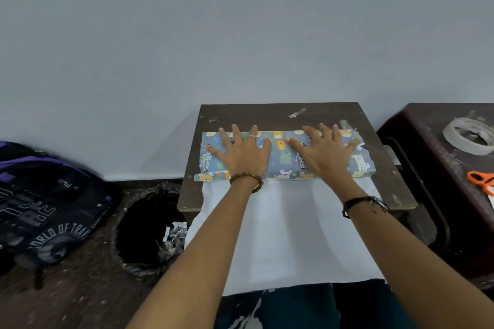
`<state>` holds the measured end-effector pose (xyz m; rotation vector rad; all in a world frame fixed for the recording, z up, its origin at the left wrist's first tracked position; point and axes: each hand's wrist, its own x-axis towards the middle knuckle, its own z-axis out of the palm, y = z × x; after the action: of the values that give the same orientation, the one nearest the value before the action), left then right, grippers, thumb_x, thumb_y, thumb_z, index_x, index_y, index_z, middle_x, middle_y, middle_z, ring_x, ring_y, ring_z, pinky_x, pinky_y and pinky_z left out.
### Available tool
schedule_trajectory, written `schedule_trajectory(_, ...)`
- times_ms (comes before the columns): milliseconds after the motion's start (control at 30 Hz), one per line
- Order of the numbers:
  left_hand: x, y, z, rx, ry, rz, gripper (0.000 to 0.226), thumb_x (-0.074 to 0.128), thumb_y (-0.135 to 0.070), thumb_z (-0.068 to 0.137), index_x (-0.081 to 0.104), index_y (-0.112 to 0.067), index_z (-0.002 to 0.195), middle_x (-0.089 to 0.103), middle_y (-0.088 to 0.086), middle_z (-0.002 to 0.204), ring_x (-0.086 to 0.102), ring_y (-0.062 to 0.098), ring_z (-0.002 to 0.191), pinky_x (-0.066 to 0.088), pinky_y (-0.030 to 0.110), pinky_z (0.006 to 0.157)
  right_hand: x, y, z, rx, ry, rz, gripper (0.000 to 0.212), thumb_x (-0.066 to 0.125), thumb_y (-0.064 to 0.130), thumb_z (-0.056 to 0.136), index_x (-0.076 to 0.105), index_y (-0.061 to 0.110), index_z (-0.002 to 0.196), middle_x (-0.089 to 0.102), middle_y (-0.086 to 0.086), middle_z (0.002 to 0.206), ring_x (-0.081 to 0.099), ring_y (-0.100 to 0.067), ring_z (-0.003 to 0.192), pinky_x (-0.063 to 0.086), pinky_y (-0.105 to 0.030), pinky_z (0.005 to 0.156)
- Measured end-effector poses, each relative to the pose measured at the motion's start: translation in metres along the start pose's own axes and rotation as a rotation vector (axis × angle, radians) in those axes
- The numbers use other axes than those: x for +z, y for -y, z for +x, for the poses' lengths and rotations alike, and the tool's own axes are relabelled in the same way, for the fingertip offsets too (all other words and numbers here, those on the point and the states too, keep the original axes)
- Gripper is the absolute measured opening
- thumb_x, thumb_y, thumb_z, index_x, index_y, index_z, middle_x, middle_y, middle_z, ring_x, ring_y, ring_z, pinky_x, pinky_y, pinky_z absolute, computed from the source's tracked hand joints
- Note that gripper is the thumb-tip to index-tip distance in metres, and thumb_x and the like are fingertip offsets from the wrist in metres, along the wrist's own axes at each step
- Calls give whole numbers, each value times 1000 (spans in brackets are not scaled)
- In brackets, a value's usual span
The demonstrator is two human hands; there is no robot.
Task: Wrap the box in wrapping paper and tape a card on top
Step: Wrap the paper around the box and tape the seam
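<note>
Both hands lie flat with fingers spread, gripping nothing: the left hand (242,153) and the right hand (324,152) press side by side on the box (283,157), which sits on the small dark table (280,112) with blue animal-print wrapping paper (278,227) folded over its top. The paper's white underside runs from the box's near edge over the table edge toward the person's lap. A tape roll (467,138) and orange scissors (481,181) rest on a second table (427,128) to the right.
</note>
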<state>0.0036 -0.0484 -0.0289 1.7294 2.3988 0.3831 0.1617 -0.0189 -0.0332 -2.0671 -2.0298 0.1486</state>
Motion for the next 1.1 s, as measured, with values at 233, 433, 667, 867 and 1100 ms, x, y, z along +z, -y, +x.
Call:
schedule_trajectory(233,-3,12,-9,36,-19,11,56,24,-57,94,18,-37,146,9,1,157,-1,25,145,9,64,107,-5,3,-6,8,-19,17,65,31,76,82,41,40,135,28,0,153,9,-24,145,-1,-72,102)
schedule_trajectory(433,-8,27,-13,256,21,147,66,23,-67,88,7,-40,146,4,-4,158,-2,27,145,13,66,105,-8,4,-7,12,-7,23,65,29,76,83,39,40,137,27,1,153,7,-23,145,-2,-74,101)
schedule_trajectory(667,-13,49,-14,489,141,310,105,-21,-93,32,-23,-53,129,-9,-6,157,-7,32,144,9,74,100,-11,3,-7,3,44,16,68,26,76,83,34,41,140,23,1,155,6,-23,145,-1,-73,101)
schedule_trajectory(867,-25,27,-4,580,194,326,99,37,-85,66,5,-38,147,-5,-3,158,-9,25,144,0,73,102,-14,-12,-12,-63,25,39,62,34,62,91,33,29,144,22,-5,155,11,-22,145,5,-64,108)
schedule_trajectory(1100,-11,-19,3,622,247,255,96,45,-81,68,2,-43,145,-1,1,158,-5,23,145,-3,73,102,-5,-29,-57,167,-376,608,64,68,33,84,41,11,138,22,-16,152,13,-29,142,18,-43,113)
